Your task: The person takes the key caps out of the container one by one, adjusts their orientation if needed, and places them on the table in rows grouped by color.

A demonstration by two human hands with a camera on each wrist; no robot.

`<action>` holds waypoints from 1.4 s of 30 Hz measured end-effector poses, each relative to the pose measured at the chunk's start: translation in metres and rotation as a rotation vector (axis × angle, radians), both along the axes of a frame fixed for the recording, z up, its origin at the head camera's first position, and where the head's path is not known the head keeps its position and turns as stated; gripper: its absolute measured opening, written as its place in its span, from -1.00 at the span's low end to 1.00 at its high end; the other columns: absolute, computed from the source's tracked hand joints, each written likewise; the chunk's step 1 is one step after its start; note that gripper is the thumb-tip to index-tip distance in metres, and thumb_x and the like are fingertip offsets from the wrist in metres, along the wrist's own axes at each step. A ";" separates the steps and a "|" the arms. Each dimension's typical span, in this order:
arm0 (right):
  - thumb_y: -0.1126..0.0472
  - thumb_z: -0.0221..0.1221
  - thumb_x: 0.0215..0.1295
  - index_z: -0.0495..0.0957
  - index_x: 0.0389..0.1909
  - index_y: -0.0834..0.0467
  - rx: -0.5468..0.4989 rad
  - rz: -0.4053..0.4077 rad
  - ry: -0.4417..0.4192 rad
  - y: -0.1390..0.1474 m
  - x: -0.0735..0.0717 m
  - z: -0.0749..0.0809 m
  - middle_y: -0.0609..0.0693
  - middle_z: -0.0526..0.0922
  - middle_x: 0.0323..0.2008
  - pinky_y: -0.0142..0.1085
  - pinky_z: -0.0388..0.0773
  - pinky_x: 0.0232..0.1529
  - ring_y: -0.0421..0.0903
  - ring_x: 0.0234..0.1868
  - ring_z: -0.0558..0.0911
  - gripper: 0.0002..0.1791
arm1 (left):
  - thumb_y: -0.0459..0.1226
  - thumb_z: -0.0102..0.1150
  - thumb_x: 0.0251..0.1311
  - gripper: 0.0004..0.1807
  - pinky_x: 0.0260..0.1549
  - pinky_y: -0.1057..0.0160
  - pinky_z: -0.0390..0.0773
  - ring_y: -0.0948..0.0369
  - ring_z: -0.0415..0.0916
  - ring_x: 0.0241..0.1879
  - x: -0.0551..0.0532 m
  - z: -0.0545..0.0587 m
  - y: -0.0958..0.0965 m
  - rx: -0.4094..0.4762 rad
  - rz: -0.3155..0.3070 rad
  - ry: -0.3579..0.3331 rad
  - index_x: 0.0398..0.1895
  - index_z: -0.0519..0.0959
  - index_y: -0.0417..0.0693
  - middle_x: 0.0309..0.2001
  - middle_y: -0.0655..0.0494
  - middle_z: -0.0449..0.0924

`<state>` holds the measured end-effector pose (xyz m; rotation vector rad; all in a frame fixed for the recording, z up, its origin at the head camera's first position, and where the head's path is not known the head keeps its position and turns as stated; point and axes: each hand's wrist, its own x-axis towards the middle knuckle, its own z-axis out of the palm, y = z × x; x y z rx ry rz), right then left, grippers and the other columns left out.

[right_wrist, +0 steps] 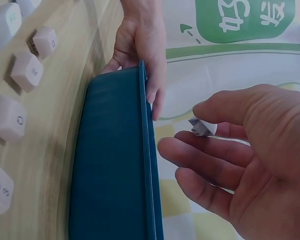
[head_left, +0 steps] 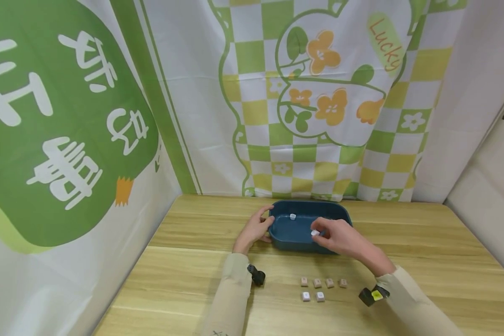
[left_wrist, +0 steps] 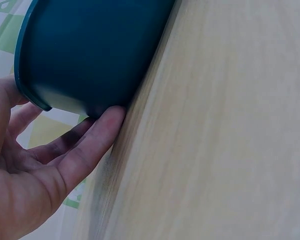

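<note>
A dark blue oval basin (head_left: 294,245) sits on the wooden table, with one white keycap (head_left: 292,216) lying inside at its left. My left hand (head_left: 255,229) grips the basin's left end. In the left wrist view, fingers (left_wrist: 92,145) lie against the outer wall and the thumb side reaches the rim. Over the basin's right part, my right hand (head_left: 340,237) pinches another white keycap (right_wrist: 202,127) between thumb and fingertips. Its hollow underside shows in the right wrist view, above rim level.
In front of the basin, several pale pink keycaps (head_left: 317,283) form a row. Closer to me stand two white keycaps (head_left: 306,296). A patterned curtain (head_left: 260,158) hangs behind the table's back edge, and more printed cloth (head_left: 109,261) hangs at the left.
</note>
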<state>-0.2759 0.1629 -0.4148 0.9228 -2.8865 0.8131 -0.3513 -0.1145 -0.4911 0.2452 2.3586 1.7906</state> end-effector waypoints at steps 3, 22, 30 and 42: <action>0.11 0.18 0.40 0.56 0.04 0.08 0.009 0.008 0.009 0.003 0.005 -0.001 -0.01 0.68 -0.08 -0.39 0.63 -0.26 -0.19 -0.21 0.69 -0.74 | -0.12 -0.02 0.48 -0.51 -0.47 0.04 0.74 0.06 0.49 -0.64 0.000 -0.001 0.000 0.001 -0.003 0.006 0.44 0.28 0.30 0.01 -0.27 0.48; 0.08 0.26 0.33 0.53 -0.20 -0.04 0.002 0.050 0.048 0.017 0.026 -0.007 -0.27 0.61 -0.40 -0.45 0.53 -0.40 -0.44 -0.40 0.52 -0.88 | -0.12 -0.05 0.49 -0.50 -0.46 0.04 0.74 0.08 0.43 -0.69 0.001 -0.001 -0.001 0.002 0.000 0.004 0.46 0.26 0.28 0.07 -0.28 0.46; 0.13 0.29 0.30 0.48 -0.32 -0.01 -0.036 0.096 0.020 0.020 0.032 -0.012 -0.28 0.53 -0.52 -0.49 0.47 -0.50 -0.44 -0.51 0.44 -0.86 | -0.11 -0.03 0.48 -0.50 -0.44 0.04 0.74 0.00 0.51 -0.63 0.002 0.002 0.000 0.000 -0.002 -0.006 0.45 0.27 0.33 0.13 -0.29 0.45; 0.05 0.28 0.31 0.47 -0.34 -0.05 -0.040 0.092 -0.014 0.027 0.040 -0.023 -0.30 0.48 -0.54 -0.50 0.44 -0.55 -0.43 -0.55 0.40 -0.84 | -0.10 -0.03 0.49 -0.51 -0.44 0.05 0.74 0.11 0.42 -0.68 0.001 0.000 0.001 0.000 -0.005 -0.002 0.44 0.27 0.34 0.19 -0.30 0.42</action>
